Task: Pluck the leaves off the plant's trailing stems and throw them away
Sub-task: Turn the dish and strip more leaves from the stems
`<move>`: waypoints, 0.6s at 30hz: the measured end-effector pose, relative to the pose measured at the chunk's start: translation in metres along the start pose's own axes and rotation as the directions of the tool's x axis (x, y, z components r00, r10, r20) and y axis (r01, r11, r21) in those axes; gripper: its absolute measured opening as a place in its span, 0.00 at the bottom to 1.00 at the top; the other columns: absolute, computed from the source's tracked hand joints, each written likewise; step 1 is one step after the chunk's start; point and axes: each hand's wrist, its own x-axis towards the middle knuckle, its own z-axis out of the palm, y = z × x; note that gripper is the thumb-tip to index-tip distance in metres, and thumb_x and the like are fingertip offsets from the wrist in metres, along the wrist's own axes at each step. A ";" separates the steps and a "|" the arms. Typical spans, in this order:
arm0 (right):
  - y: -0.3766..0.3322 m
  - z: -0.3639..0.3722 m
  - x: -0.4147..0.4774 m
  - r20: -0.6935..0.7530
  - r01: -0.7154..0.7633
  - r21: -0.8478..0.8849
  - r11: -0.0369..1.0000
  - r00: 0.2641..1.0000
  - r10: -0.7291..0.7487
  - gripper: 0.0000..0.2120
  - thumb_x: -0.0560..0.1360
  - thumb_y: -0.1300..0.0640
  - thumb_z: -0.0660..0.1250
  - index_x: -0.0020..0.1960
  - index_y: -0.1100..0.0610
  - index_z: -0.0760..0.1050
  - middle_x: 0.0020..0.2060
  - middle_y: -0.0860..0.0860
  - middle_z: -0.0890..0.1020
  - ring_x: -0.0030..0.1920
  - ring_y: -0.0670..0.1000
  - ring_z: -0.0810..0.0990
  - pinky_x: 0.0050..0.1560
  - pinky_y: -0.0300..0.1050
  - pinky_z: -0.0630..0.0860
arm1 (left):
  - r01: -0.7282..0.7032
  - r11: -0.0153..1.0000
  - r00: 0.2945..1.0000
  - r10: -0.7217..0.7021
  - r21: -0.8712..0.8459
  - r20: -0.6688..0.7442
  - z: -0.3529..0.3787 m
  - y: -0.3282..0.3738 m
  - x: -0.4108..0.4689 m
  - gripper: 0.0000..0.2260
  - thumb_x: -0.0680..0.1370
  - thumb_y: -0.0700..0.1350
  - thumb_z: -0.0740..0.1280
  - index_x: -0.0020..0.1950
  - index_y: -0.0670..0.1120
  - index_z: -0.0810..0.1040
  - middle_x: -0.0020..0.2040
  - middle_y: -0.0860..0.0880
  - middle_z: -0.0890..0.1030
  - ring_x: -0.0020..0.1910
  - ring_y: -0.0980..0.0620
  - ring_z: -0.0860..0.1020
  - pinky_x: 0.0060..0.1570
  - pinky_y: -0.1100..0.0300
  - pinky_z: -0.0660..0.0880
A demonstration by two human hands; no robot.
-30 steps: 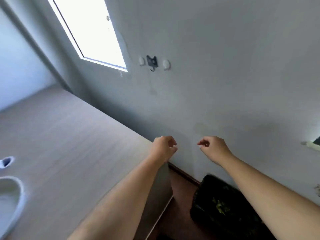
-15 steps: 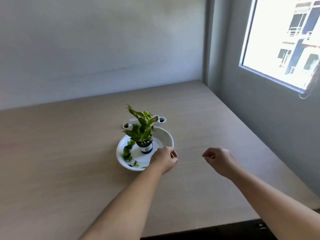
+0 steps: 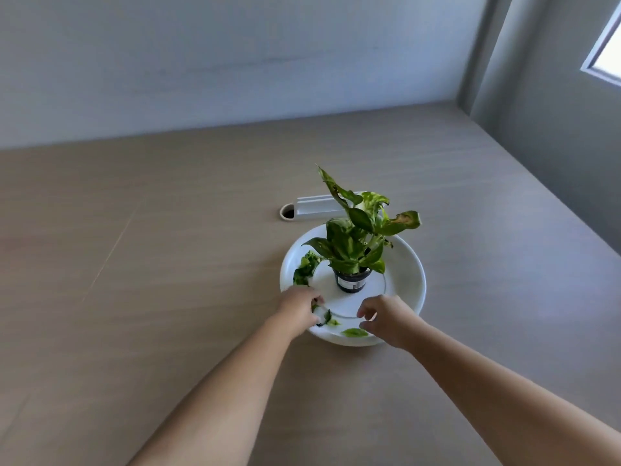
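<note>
Both hands [image 3: 386, 322] newly at trailing stem [image 3: 307, 269]

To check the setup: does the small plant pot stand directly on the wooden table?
No, the plant pot stands inside the white dish, which rests on the table.

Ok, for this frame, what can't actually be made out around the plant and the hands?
- Head view: the left hand covers the trailing stem end, so whether it grips a leaf is unclear.
- The right hand hides the white dish rim beneath it; contact with the loose leaf is uncertain.
- The pot label is too small to read.
- The grommet hole interior is dark.
</note>
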 end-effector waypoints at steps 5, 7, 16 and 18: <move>-0.003 0.016 0.023 0.057 -0.059 -0.138 0.989 0.996 0.067 0.14 0.67 0.47 0.72 0.49 0.54 0.78 0.48 0.53 0.81 0.47 0.55 0.80 0.44 0.46 0.77 | -0.117 0.981 0.987 0.098 0.154 0.127 0.015 0.005 0.024 0.14 0.71 0.44 0.74 0.56 0.51 0.79 0.58 0.48 0.78 0.55 0.45 0.78 0.49 0.56 0.73; -0.005 0.021 0.030 0.038 -0.061 -0.174 0.983 0.997 0.068 0.10 0.68 0.51 0.72 0.46 0.54 0.77 0.45 0.54 0.80 0.44 0.55 0.79 0.40 0.44 0.74 | -0.126 0.977 0.989 0.110 0.175 0.098 0.020 0.006 0.028 0.10 0.71 0.43 0.74 0.51 0.48 0.80 0.54 0.46 0.78 0.52 0.43 0.78 0.45 0.57 0.72; 0.003 0.023 0.041 0.057 -0.004 -0.166 0.986 0.998 0.013 0.06 0.71 0.62 0.66 0.43 0.59 0.81 0.41 0.54 0.81 0.39 0.51 0.74 0.44 0.44 0.77 | -0.068 0.997 0.997 0.068 -0.023 0.024 0.029 0.005 0.036 0.04 0.73 0.37 0.68 0.44 0.41 0.83 0.46 0.43 0.84 0.47 0.46 0.82 0.45 0.57 0.77; 0.001 0.023 0.039 0.060 -0.002 -0.152 0.988 0.998 0.011 0.06 0.71 0.61 0.66 0.44 0.59 0.82 0.43 0.55 0.82 0.41 0.53 0.77 0.45 0.44 0.77 | -0.047 0.996 0.999 0.047 -0.081 -0.007 0.028 0.006 0.033 0.04 0.73 0.37 0.68 0.43 0.40 0.83 0.46 0.43 0.85 0.47 0.47 0.82 0.46 0.57 0.78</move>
